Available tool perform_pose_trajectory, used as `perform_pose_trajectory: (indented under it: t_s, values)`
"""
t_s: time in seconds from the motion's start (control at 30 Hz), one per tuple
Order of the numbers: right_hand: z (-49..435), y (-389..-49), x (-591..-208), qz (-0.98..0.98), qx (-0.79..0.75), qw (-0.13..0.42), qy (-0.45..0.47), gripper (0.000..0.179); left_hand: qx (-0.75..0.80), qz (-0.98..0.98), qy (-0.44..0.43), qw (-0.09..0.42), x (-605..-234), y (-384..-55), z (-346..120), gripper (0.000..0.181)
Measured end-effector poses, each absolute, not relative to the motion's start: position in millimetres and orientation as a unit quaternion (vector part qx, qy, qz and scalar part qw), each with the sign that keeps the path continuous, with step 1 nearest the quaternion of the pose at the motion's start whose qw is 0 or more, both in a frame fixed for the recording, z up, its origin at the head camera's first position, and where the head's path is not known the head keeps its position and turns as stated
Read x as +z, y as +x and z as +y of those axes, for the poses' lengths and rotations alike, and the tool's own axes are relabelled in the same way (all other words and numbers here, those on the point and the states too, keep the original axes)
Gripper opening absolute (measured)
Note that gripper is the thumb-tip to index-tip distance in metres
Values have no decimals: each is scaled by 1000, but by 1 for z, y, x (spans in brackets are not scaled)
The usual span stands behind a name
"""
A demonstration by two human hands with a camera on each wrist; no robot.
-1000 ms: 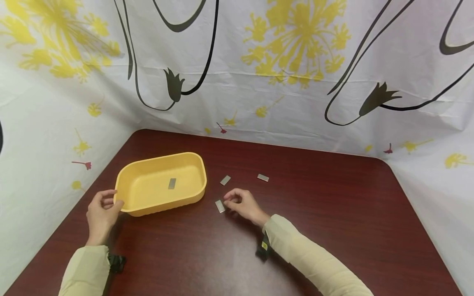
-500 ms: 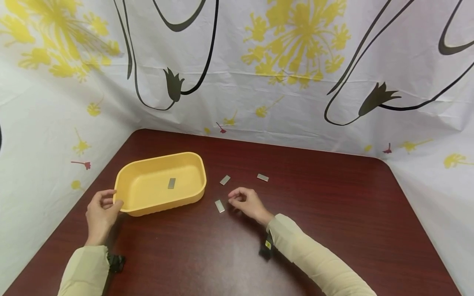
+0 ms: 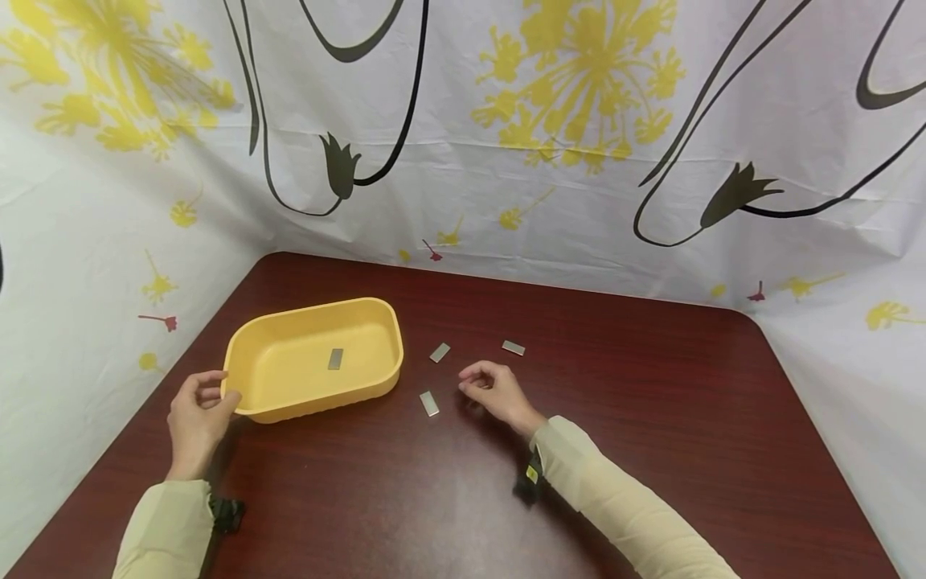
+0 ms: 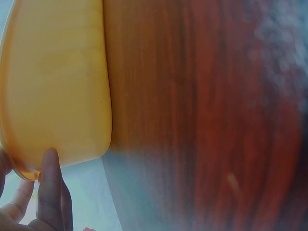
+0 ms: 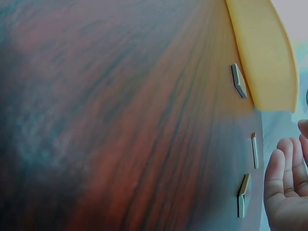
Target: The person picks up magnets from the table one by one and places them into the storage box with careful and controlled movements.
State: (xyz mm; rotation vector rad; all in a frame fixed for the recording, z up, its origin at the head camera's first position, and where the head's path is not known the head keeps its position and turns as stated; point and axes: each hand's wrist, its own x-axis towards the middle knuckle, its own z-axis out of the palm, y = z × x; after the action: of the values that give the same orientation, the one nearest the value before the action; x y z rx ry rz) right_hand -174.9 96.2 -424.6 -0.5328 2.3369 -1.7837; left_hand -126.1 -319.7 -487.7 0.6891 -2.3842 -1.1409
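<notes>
My left hand (image 3: 197,418) holds the left near corner of a yellow plastic tub (image 3: 318,400), thumb and fingers at its rim. In the left wrist view, fingers (image 4: 50,192) lie against the tub's outer wall. One flat silver-grey rectangular piece (image 3: 336,359) lies inside the tub. My right hand (image 3: 497,394) is over the table right of the tub, fingers loosely bent, with nothing visible in them. Nearest to it, a similar grey piece (image 3: 429,404) lies on the table to its left. Two more, a tilted piece (image 3: 440,352) and a farther piece (image 3: 514,348), lie beyond the hand.
The dark red-brown wooden table (image 3: 651,418) has rounded far corners. A white cloth (image 3: 448,201) with yellow flowers and dark stems hangs along its back and sides. Dark wrist cameras sit at both cuffs, such as the right camera (image 3: 530,481).
My right hand has drawn back to the right, away from the nearest grey piece, which stays on the table. The left hand and the tub have kept their place.
</notes>
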Motion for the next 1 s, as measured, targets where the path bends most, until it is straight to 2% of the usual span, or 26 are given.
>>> perform_pose_trajectory:
  t_s: [0.27,0.67,1.0]
  values:
    - [100,-175,-424,780,-599,85,-162,19,-426,-851,232,199,-477,-122,-314,35]
    - [112,-194,-451,796,-588,68,-125,17,-411,-853,244,208,-493,-127,-322,34]
    - [119,-196,-453,824,-551,55,-118,15,-412,-852,248,207,-494,-128,-323,34]
